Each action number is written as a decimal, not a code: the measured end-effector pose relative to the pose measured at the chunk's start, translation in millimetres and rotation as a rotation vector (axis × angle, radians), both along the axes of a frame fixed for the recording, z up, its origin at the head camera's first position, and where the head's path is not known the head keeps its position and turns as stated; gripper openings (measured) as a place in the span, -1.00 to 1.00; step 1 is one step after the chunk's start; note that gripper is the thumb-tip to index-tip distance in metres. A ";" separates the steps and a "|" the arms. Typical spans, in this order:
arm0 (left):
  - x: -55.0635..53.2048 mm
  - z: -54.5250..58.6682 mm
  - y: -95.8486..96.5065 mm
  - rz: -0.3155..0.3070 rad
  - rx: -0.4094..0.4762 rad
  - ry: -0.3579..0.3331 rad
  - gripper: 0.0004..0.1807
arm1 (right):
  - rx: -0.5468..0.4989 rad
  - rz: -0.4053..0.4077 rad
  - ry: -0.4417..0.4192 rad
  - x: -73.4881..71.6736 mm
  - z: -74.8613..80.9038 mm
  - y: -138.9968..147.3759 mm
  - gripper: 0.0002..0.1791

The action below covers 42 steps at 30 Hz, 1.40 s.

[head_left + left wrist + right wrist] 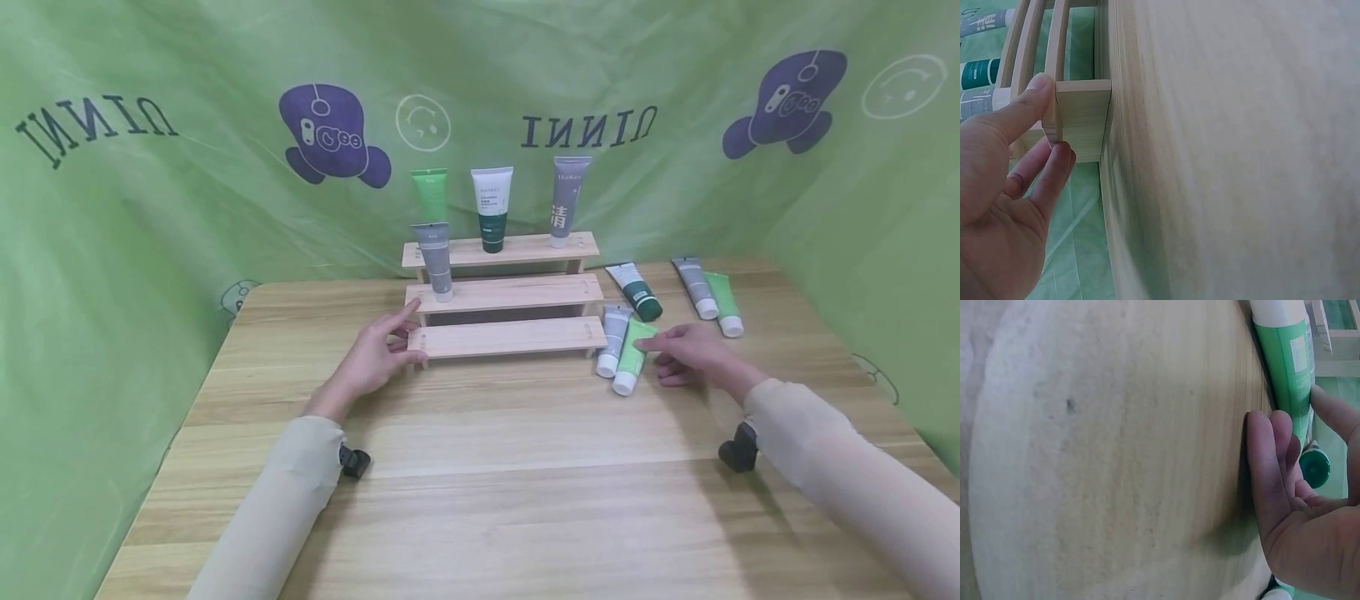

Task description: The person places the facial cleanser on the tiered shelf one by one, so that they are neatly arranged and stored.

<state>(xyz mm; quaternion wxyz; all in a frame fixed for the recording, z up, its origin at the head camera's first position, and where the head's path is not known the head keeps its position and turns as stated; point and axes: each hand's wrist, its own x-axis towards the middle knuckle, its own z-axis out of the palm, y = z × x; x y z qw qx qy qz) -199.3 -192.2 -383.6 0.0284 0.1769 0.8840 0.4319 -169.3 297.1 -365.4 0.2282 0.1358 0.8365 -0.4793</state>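
A three-step wooden rack [517, 337] stands at the back of the table. My left hand [372, 354] grips the left end of its lowest board, the thumb on one face and fingertips on the other in the left wrist view. My right hand [693, 354] holds a light green squeeze tube [632, 358] near its flat end, its white cap toward me. Beneath and beside it lies a grey tube [613, 337]. Upright on the top board are a green tube [430, 193], a white and dark green tube [492, 208] and a purple-grey tube [570, 200]. A grey tube [435, 262] stands on the middle board's left end.
Behind the right hand lie a white and dark green tube [636, 292], a grey tube [696, 287] and a green tube [724, 304]. A green printed curtain [225, 200] borders the wooden table [480, 500] at the back and sides.
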 end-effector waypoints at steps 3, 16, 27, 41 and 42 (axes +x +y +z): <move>0.2 0.2 -0.1 0.001 0.003 -0.002 0.05 | 0.039 0.040 0.007 -1.7 1.8 -0.2 -0.25; -1.2 -2.3 0.5 -0.002 0.014 0.006 0.04 | 0.148 0.187 -0.027 -5.8 11.4 -4.2 -0.40; -1.5 -2.0 0.6 0.001 0.015 -0.001 0.05 | 0.169 0.242 -0.053 -9.2 14.1 1.4 -0.38; -1.1 -2.4 0.9 -0.001 0.014 0.007 0.04 | 0.141 0.239 -0.036 -7.7 14.5 4.1 -0.34; -1.2 -2.5 1.1 -0.002 0.014 0.008 0.04 | 0.143 0.242 -0.030 -7.6 14.1 4.3 -0.34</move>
